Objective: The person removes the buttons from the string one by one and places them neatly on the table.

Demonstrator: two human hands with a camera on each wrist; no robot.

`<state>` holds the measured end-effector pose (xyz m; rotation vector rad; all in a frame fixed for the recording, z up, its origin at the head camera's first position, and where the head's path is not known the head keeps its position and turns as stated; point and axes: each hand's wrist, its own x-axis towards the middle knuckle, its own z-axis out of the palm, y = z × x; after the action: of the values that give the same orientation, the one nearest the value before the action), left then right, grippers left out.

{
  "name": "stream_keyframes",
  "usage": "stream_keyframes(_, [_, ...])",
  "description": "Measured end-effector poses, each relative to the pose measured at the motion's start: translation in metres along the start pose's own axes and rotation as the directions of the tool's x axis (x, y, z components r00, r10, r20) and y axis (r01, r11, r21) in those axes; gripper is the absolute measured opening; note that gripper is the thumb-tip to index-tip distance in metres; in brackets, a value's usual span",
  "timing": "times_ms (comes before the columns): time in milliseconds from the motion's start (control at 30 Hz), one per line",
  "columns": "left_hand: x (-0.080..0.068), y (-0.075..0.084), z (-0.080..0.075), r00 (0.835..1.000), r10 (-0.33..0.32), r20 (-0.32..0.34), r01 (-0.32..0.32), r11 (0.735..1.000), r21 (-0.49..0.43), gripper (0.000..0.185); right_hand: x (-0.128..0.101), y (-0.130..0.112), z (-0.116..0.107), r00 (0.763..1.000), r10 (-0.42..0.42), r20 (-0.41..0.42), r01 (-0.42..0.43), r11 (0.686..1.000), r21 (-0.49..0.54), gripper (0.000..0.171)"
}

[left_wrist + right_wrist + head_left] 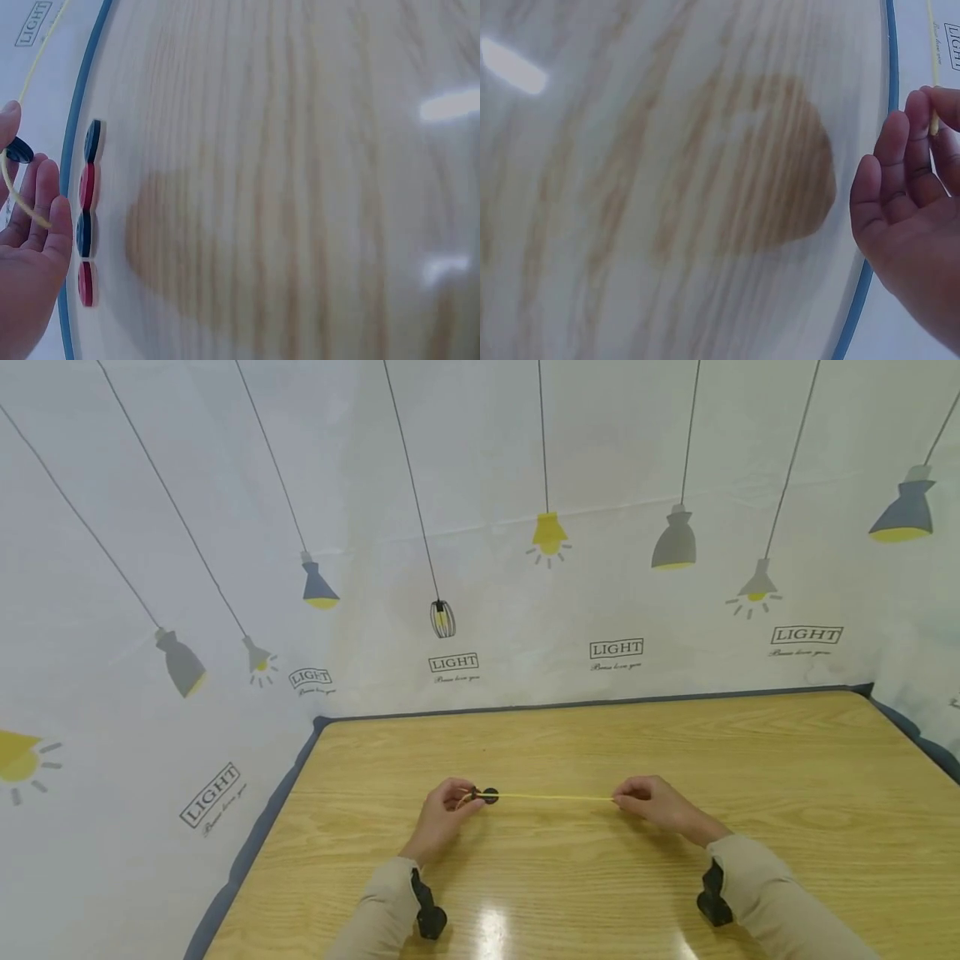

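Observation:
A yellow string (555, 797) runs straight and taut between my two hands, above the wooden table. My left hand (444, 818) pinches a small black disc (21, 151) between thumb and fingers, with the string at the disc. A short loose end of the string curves down past the palm in the left wrist view. Fingertips of my right hand (660, 802) pinch the other end of the string; a short tip (934, 126) pokes out below the thumb. On the table beyond the left hand lies a row of black discs (92, 141) and red discs (87, 187); the head view shows only a black one.
The wooden table (570, 877) has a blue-edged border, and a white cloth wall (510, 460) printed with lamps stands behind and at the sides. Black wrist cameras (429, 910) hang below both beige sleeves (780, 893).

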<state>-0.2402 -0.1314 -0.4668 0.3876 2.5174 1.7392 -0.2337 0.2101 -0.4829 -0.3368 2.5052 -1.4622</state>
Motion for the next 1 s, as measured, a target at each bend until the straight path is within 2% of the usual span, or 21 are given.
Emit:
stream_keyframes(100, [0.002,-0.014,-0.007,1.000,0.003,-0.004,-0.003,1.000,-0.009,0.030,-0.001,0.001,-0.001,1.000,0.006,0.001,-0.006,1.000,-0.012,0.024])
stream_keyframes(267, [0.004,-0.034,-0.018,0.999,-0.008,-0.041,0.009,0.999,0.043,0.031,-0.002,0.004,-0.003,1.000,0.010,0.001,-0.010,1.000,-0.010,0.024])
stream_keyframes(667, [-0.004,-0.050,-0.036,0.991,-0.050,-0.123,0.060,0.995,0.076,0.033,-0.004,0.008,-0.005,0.999,0.031,-0.013,-0.031,0.999,-0.014,0.023])
stream_keyframes(833, [-0.004,-0.054,-0.043,0.979,-0.086,-0.186,0.107,0.989,0.106,0.032,-0.005,0.010,-0.006,0.999,0.043,-0.018,-0.043,0.999,-0.018,0.022])
stream_keyframes(1000, [-0.002,-0.055,-0.050,0.961,-0.119,-0.248,0.157,0.978,0.138,0.033,-0.006,0.012,-0.007,0.999,0.045,0.010,-0.045,0.999,-0.005,0.022])
